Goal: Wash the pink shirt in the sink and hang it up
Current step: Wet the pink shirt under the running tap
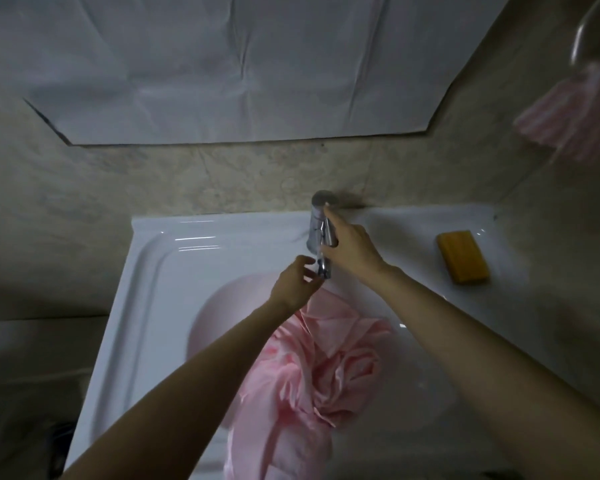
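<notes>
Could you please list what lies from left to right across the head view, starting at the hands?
Left hand → right hand, on the faucet → yellow soap bar → pink striped cloth.

Single view: head-worn wide-angle camera, above sink (146, 306), facing forward and steeply down toward wall (84, 188). Near: forearms enter from bottom edge, left hand (293, 284) and right hand (352, 252) meet at faucet (317, 216) near frame centre. Edges bowed, dim. Upper-right corner blurred, possibly lens distortion.
</notes>
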